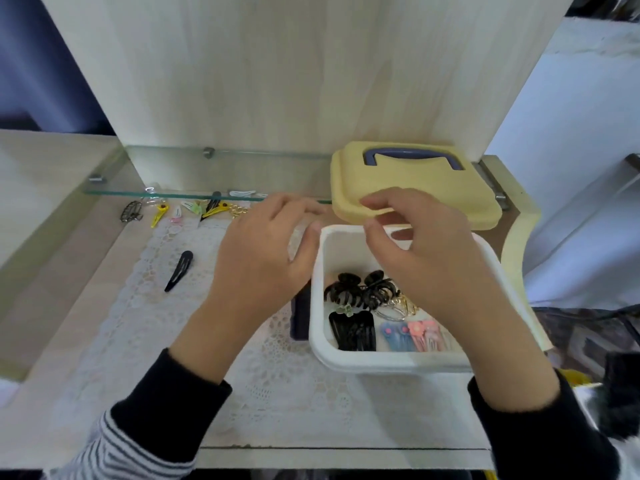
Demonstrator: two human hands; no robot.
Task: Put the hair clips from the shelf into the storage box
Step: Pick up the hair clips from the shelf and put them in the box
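Note:
A white storage box point(398, 362) stands on the lace mat at the right. Inside lie black claw clips point(347, 292), black snap clips point(353, 331) and blue and pink flower clips point(414, 336). My left hand point(266, 258) hovers at the box's left rim and seems to hold a small clear clip point(297, 242), which is blurred. My right hand point(419, 258) hangs over the box with fingers loosely curled and nothing visible in them. Several clips point(194, 209), yellow, white and dark, lie along the glass shelf point(114, 192). One black snap clip point(180, 270) lies on the mat.
The box's yellow lid point(415, 192) with a blue handle rests on the shelf behind the box. A dark flat object point(300, 320) stands against the box's left wall. A wooden back panel point(277, 81) rises behind the shelf. The lace mat point(277, 393) covers the counter.

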